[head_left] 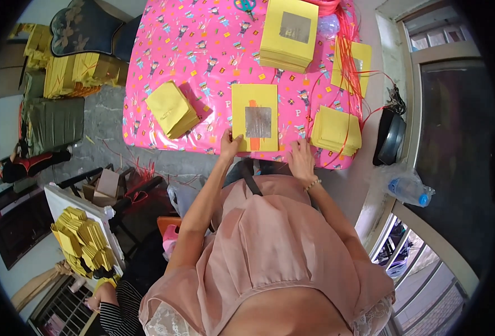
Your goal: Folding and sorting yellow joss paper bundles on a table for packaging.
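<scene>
A yellow joss paper sheet [238, 106] with a silver square and an orange band lies flat near the front edge of the pink table. My left hand [230, 144] is closed on its lower left edge, the thumb on top. My right hand [301, 159], a beaded bracelet at its wrist, is at the table's front edge, between the sheet and a yellow paper stack [337, 129]. Its fingers are bent but a little apart, with nothing seen in them. A folded yellow paper pile [172, 109] stands to the left of the sheet.
A tall joss paper stack [289, 53] stands farther back, near teal-handled scissors [245, 5]. Red plastic strings [348, 61] trail down the table's right side over another yellow stack [360, 56]. A bottle in a bag [409, 191] is at right. Another person's striped sleeve [121, 305] shows lower left.
</scene>
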`<action>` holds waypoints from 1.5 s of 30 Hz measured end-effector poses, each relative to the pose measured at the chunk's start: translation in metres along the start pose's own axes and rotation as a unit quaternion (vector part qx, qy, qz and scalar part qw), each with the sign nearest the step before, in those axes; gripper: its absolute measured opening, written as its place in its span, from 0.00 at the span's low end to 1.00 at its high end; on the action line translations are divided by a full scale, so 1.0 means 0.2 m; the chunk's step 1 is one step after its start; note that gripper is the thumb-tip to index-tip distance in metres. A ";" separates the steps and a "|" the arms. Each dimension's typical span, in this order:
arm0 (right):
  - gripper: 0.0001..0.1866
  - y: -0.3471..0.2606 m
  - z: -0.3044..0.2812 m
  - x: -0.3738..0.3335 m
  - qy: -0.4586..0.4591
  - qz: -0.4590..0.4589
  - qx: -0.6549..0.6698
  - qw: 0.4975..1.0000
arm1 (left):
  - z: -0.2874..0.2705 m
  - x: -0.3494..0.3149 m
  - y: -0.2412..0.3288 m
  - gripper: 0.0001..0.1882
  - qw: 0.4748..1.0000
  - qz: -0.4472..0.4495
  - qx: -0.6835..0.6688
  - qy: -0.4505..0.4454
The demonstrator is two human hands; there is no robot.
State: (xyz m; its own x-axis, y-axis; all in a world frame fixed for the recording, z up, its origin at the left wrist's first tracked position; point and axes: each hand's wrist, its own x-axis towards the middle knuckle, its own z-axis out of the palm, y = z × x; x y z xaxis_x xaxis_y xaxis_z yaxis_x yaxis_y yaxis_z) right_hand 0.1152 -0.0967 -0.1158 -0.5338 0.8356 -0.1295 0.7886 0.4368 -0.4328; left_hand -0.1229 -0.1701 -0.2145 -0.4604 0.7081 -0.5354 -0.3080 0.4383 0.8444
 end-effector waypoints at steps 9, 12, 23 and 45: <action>0.29 0.01 0.03 0.21 -0.070 -0.151 -0.005 0.986 | 0.17 -0.02 -0.05 0.15 0.998 -0.001 -0.064 -0.013; 0.32 0.05 0.06 0.20 -0.098 -0.158 -0.035 0.982 | 0.21 -0.07 -0.03 0.17 0.999 0.009 -0.015 -0.027; 0.32 0.15 0.13 0.16 -0.077 -0.175 -0.049 0.980 | 0.07 -0.24 0.18 0.21 0.906 0.219 0.361 -0.026; 0.14 0.29 0.11 0.17 -0.055 -0.260 0.039 0.963 | 0.15 -0.23 0.09 0.21 0.830 0.340 0.428 -0.106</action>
State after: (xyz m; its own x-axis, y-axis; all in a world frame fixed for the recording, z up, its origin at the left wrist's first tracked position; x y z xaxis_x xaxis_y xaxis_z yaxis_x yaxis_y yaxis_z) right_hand 0.1360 -0.0502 -0.1642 -0.8835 0.4674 0.0308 0.3821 0.7573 -0.5296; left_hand -0.0828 -0.1787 -0.1734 -0.1010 0.9949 0.0087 0.7108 0.0660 0.7003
